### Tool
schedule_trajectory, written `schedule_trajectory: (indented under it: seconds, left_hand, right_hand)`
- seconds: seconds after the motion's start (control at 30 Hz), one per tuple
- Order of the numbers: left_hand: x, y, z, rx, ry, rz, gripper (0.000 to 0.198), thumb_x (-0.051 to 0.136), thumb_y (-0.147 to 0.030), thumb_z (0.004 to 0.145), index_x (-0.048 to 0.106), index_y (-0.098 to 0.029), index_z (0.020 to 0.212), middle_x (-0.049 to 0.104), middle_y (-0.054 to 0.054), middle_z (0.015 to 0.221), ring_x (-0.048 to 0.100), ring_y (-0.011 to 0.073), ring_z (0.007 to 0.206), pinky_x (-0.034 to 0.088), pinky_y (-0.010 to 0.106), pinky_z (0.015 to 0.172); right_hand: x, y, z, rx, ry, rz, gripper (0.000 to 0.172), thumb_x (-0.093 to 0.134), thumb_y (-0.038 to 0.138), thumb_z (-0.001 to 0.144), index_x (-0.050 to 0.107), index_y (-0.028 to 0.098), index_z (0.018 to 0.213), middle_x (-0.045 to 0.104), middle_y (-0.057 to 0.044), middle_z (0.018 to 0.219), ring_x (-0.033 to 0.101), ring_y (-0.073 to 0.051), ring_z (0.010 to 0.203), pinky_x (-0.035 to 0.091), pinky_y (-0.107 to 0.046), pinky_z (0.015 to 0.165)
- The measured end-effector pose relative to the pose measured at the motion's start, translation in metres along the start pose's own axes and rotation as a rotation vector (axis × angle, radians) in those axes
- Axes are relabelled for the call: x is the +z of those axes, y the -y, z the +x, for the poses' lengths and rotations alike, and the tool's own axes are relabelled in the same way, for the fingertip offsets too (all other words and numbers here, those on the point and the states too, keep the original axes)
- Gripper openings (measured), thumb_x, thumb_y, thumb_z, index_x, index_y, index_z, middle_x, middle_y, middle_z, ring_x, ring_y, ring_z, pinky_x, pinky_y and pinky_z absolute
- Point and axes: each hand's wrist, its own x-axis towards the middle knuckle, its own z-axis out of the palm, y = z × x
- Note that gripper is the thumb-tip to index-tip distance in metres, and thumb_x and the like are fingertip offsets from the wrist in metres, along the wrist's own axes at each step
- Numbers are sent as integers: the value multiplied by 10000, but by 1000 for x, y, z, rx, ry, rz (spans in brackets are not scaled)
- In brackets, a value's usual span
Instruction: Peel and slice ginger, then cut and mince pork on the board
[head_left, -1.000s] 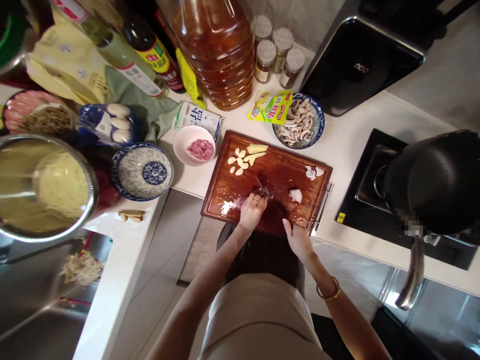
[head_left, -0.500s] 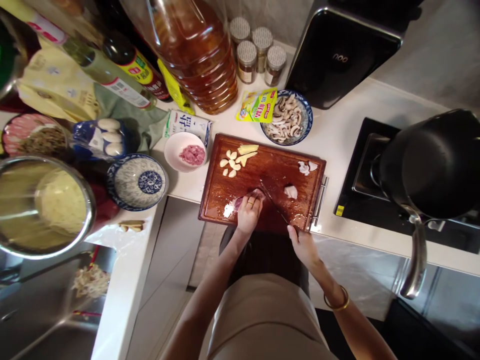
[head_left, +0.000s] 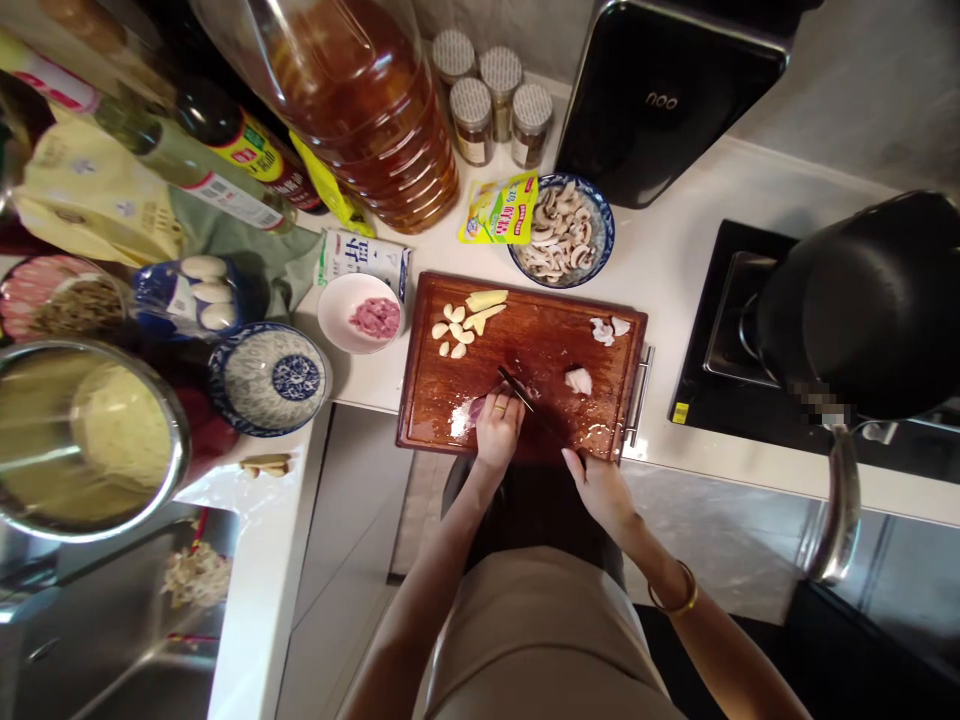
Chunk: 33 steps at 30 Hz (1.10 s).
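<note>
While desk [head_left: 675, 270] carries everything, order runs large to small. Oil jug [head_left: 360, 100] at back, near spice jars [head_left: 491, 95]. Black pot [head_left: 862, 310] on stove at right. Wooden cutting board [head_left: 450, 385] at desk front edge. Mushroom bowl [head_left: 592, 200] just behind board. Small bowl of pink meat [head_left: 337, 325] beside board's left edge. Left hand [head_left: 497, 425] curled, pressing meat piece [head_left: 476, 407] onto board. Right hand [head_left: 604, 485] closed around knife [head_left: 525, 395] handle; blade beside left fingers. Garlic cloves [head_left: 452, 333] at board's far left corner.
</note>
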Motion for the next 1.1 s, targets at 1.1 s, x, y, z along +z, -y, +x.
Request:
schedule_trajectory:
  seconds: [1.1]
  left_hand:
    - [5, 6, -4, 7, -51, -122, 220, 464, -164, 839, 574, -195, 1028, 597, 80, 1105, 507, 201, 1088, 460, 385, 903]
  right_hand:
    - [4, -3, 1, -64, -69, 155, 428, 299, 398, 907, 555, 156, 1151, 636, -115, 1060, 532, -225, 1085, 381, -359, 951]
